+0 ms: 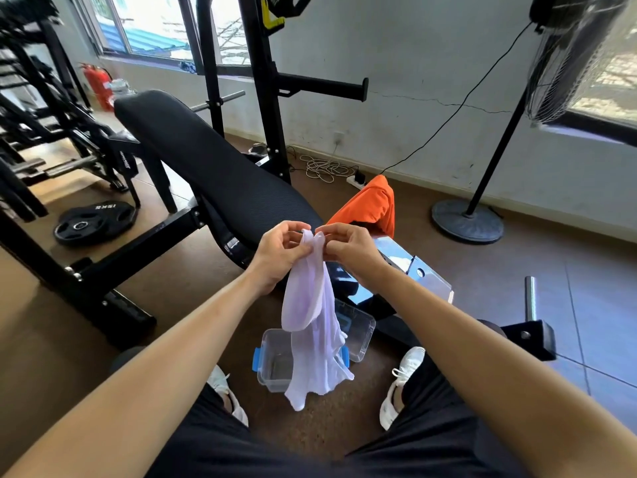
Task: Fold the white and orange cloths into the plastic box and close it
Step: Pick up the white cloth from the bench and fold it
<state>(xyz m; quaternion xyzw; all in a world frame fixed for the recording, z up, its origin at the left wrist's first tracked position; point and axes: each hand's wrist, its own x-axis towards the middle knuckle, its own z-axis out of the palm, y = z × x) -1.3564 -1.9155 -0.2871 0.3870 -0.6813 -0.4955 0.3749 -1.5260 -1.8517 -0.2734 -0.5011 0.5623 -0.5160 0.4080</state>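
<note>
A thin white cloth (312, 326) hangs down in front of me, pinched at its top edge by both hands. My left hand (277, 253) grips the upper left corner and my right hand (348, 250) grips the upper right, the two almost touching. Below the cloth, on the floor between my feet, stands a clear plastic box (275, 360) with blue latches, open. Its clear lid (356, 331) lies just behind it to the right. The orange cloth (370, 205) is draped over the end of the bench, beyond my right hand.
A black padded weight bench (206, 167) runs from upper left to the centre. A black rack upright (265, 98) stands behind it. A 15 kg plate (93, 222) lies on the floor at left. A standing fan (468, 219) and cables sit by the right wall.
</note>
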